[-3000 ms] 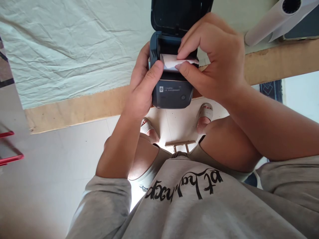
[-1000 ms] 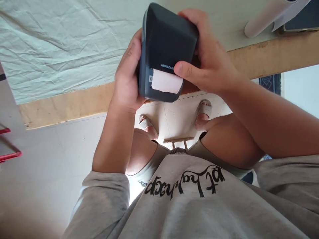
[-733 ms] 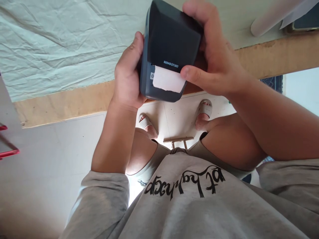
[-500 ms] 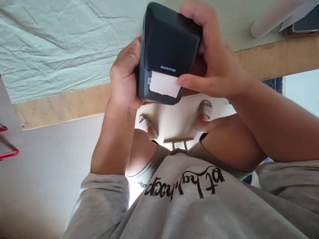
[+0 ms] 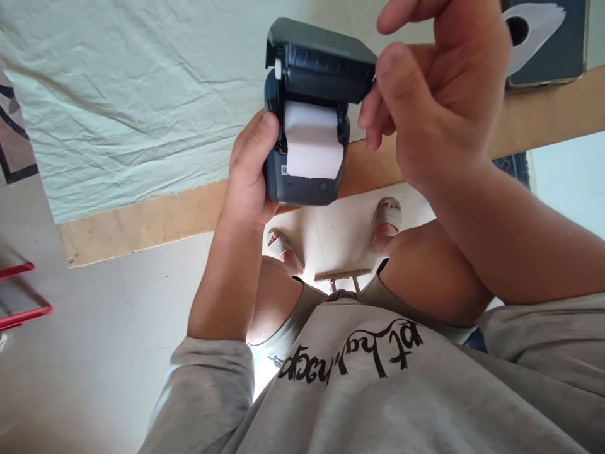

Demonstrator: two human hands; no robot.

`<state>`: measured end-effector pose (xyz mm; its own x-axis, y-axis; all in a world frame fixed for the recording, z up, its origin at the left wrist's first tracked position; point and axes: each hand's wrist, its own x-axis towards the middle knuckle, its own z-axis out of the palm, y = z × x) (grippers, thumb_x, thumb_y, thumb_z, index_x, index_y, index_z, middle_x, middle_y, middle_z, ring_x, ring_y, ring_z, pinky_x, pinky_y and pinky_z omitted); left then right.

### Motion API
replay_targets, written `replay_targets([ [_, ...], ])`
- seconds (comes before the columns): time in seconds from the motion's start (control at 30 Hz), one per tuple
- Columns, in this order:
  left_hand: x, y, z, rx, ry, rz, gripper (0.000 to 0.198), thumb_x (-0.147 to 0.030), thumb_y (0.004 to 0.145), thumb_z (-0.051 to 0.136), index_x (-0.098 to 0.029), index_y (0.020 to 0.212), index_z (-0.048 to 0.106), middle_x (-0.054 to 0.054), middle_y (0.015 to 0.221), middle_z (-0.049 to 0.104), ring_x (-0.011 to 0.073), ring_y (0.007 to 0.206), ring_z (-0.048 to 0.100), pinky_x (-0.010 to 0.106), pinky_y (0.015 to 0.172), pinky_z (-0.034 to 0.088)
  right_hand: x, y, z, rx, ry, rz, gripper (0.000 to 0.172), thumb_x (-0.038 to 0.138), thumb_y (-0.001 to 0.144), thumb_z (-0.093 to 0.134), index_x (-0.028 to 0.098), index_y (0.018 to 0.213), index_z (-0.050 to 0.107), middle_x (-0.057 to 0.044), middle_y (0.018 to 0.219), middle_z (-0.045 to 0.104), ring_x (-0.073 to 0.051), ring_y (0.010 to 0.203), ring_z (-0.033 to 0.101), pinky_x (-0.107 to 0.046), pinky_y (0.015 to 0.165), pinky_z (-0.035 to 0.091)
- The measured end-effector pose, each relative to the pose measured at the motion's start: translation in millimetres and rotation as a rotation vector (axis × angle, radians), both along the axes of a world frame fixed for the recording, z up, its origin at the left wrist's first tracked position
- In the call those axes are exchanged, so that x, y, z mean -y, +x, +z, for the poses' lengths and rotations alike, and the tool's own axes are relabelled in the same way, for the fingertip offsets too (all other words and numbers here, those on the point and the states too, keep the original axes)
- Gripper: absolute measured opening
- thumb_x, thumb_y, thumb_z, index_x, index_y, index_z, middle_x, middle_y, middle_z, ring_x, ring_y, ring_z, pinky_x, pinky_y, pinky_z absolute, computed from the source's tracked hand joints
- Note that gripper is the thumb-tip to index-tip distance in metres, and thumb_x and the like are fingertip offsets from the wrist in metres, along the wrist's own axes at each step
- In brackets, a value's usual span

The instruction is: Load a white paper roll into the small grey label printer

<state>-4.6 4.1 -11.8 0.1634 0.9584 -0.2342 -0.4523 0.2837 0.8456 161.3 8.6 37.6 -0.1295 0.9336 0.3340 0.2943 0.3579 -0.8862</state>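
Note:
A dark label printer is gripped along its left side by my left hand, with the thumb on the side of the casing. Its lid is swung up, showing the dark inside. A white paper roll sits in the bay, and its loose strip with a ragged end hangs over the front of the casing. My right hand is beside the lid's right corner, fingers apart and loosely bent. Some of its fingertips are close to the lid edge; whether they touch it I cannot tell.
A pale green cloth covers the table, whose wooden edge runs across below the printer. At the upper right, a white roll with a dark core rests by a dark flat object. Red-edged frames stand at left.
The printer's lid has opened, uncovering the paper roll. My right hand has left the printer's front and shifted right and up. My left hand keeps its hold.

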Motion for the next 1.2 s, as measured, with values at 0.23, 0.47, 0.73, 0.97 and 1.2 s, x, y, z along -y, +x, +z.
replay_targets([
  [0.23, 5, 3, -0.1, -0.03, 0.142, -0.025, 0.035, -0.046, 0.084, 0.043, -0.017, 0.088, 0.061, 0.007, 0.084, 0.059, 0.0175, 0.072, 0.053, 0.029, 0.059, 0.033, 3, -4, 8.8, 0.207, 0.15, -0.185, 0.008, 0.024, 0.082, 0.046, 0.018, 0.083, 0.05, 0.003, 0.08, 0.053, -0.004, 0.069, 0.056, -0.016, 0.05, 0.039],
  [0.47, 5, 0, 7.5, -0.087, 0.237, -0.163, 0.025, -0.044, 0.081, 0.05, -0.022, 0.079, 0.062, 0.004, 0.067, 0.05, 0.0145, 0.062, 0.045, 0.027, 0.053, 0.028, 7, 3, 2.0, 0.735, 0.153, -0.082, 0.015, 0.028, 0.078, 0.048, 0.024, 0.086, 0.06, 0.004, 0.082, 0.061, -0.007, 0.059, 0.048, -0.025, 0.061, 0.037],
  [0.73, 6, -3, 5.1, -0.081, 0.262, -0.222, 0.024, -0.044, 0.081, 0.05, -0.024, 0.087, 0.063, 0.005, 0.068, 0.048, 0.0137, 0.059, 0.041, 0.028, 0.051, 0.024, 14, -9, 7.0, 1.028, -0.108, -0.066, 0.053, 0.044, 0.064, 0.06, 0.03, 0.114, 0.048, 0.0, 0.074, 0.061, -0.017, 0.059, 0.05, -0.03, 0.059, 0.035],
  [0.97, 8, 5, 8.8, -0.065, 0.245, -0.07, 0.023, -0.036, 0.084, 0.045, -0.022, 0.083, 0.063, 0.005, 0.075, 0.054, 0.0154, 0.067, 0.051, 0.028, 0.055, 0.033, 10, -1, 2.3, 0.746, -0.026, -0.01, 0.044, 0.037, 0.062, 0.064, 0.027, 0.103, 0.052, 0.006, 0.084, 0.063, -0.007, 0.054, 0.047, -0.028, 0.066, 0.038],
  [1.2, 1, 4, 5.4, 0.034, 0.136, 0.02, 0.016, -0.033, 0.082, 0.049, -0.023, 0.082, 0.06, 0.003, 0.083, 0.06, 0.0171, 0.077, 0.057, 0.03, 0.068, 0.045, -8, 10, -7.5, -0.128, -0.173, 0.047, 0.028, 0.022, 0.068, 0.042, 0.018, 0.095, 0.045, -0.001, 0.089, 0.054, -0.005, 0.055, 0.048, -0.02, 0.037, 0.026],
])
